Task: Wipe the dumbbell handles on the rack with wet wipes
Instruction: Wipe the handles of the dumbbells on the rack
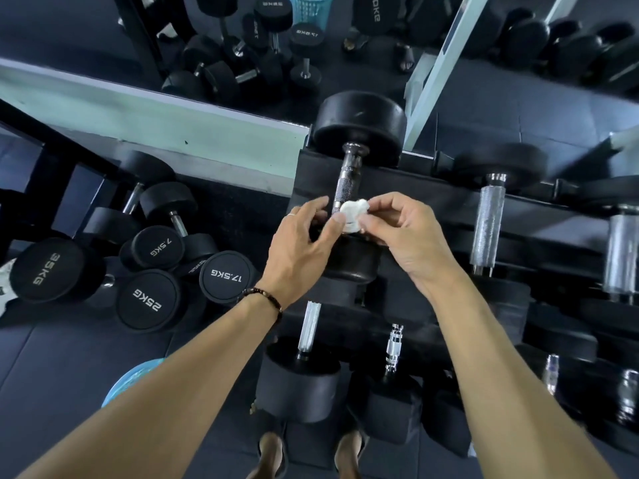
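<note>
Both hands meet over the top tier of a black rack [446, 202], where a crumpled white wipe [353, 216] is held between them, right against the near end of a dark knurled handle [347, 183]. The left hand [304, 243] pinches the wipe's left edge with thumb and curled fingers [337, 221]; it wears a ring, and a beaded bracelet [263, 298] circles its wrist. The right hand [403, 233] grips the wipe's right side, its thumb and fingers [371, 223] curled round the wad. The handle belongs to a dumbbell [359, 124] lying front to back on the rack, its far black head close to the mirror and its near head hidden partly under the hands. To the right on the same tier lie two more dumbbells with paler silver handles [488, 223], well apart from the wipe. On the tier below, nearer the person, further dumbbells show a fluted silver handle [308, 326] and a thinner ringed one [394, 347]. Left of the rack, loose dumbbells lie heaped on the dark floor [52, 368], their ends marked 35KG [45, 269], 25KG [148, 300], 17.5KG [226, 275] and 7.5KG [159, 246]. A pale blue round object [133, 378] shows beside the left forearm; what it is cannot be told. Two feet [273, 454] in sandals stand at the bottom edge, at the foot of the rack.
</note>
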### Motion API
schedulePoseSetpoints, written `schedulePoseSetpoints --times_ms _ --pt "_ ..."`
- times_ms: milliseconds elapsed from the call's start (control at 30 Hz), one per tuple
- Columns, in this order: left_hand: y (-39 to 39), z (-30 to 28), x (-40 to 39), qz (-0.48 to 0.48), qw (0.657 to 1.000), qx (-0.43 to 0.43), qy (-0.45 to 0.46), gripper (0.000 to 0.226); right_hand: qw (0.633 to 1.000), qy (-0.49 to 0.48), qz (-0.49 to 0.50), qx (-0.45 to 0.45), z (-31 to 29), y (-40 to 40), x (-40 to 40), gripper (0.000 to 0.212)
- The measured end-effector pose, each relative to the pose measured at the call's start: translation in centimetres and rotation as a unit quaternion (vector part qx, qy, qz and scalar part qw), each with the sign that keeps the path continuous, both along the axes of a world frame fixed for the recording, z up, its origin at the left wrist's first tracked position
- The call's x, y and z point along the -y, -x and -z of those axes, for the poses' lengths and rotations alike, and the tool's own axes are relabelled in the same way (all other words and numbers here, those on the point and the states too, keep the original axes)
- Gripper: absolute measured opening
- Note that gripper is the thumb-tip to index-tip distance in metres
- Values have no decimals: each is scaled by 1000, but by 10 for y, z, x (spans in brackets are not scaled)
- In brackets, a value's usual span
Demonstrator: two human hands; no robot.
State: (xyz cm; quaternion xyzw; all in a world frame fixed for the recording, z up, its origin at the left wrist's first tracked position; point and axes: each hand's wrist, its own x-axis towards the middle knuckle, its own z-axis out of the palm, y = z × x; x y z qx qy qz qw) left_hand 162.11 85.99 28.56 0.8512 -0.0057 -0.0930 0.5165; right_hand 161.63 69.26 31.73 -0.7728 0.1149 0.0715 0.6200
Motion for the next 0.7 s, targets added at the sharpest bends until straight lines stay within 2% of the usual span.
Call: schedulePoseSetpoints --times_ms 133,200,333,467,567,700 --pt "-13 -27 6 40 995 10 90 16 999 -1 30 14 -7 1 -15 6" --pt "-19 -36 6 15 994 10 112 6 997 17 71 20 -6 2 -20 7" --pt "-42 -33 -3 -114 988 -2 104 10 986 58 157 -9 4 12 -28 12" --pt "-79 -19 3 -184 978 -37 88 21 984 52 165 -43 17 21 -43 16" --pt "-101 -6 23 -179 963 -98 173 19 980 49 186 -39 25 23 -54 24" --pt "-108 1 27 -139 920 -214 296 16 978 70 195 -37 30 22 -56 26"
